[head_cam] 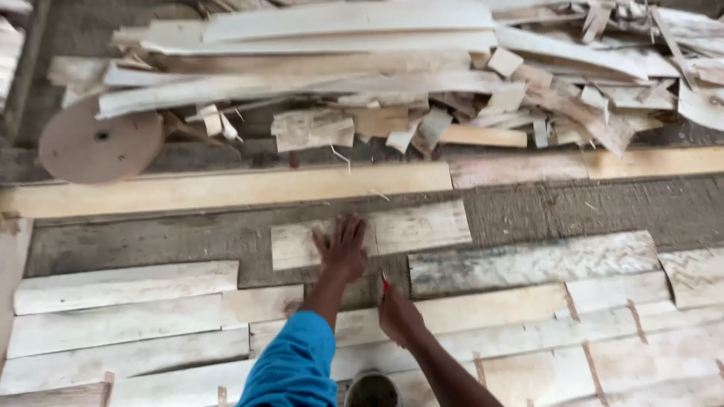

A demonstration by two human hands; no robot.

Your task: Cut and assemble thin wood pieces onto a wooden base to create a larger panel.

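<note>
**A:** Start at the fingers. What is the left hand [343, 249] doing?

**B:** Its fingers [348, 227] are spread wide and released, palm down, pressing flat on a pale veneer sheet [422, 226] that lies on the bench [151, 241]. Nothing is gripped; the sheet sits directly under the fingertips, its longer part running off to the right of them.

**A:** And the right hand [398, 316]?

**B:** Clenched around a thin red-tipped tool [384, 282], held just below the sheet's near edge, apart from it.

**A:** How would you press that sheet well?

**B:** I'd judge even pressure with flat fingers is best; veneer this thin looks likely to crack. Keep its edge parallel to the grey strip [532, 262] just to its right.

**A:** Further out?

**B:** Rows of laid strips [124, 286] near the body, a long plank [226, 188] beyond the sheet, then a scrap pile [422, 83] and a round wooden disc [99, 143].
</note>
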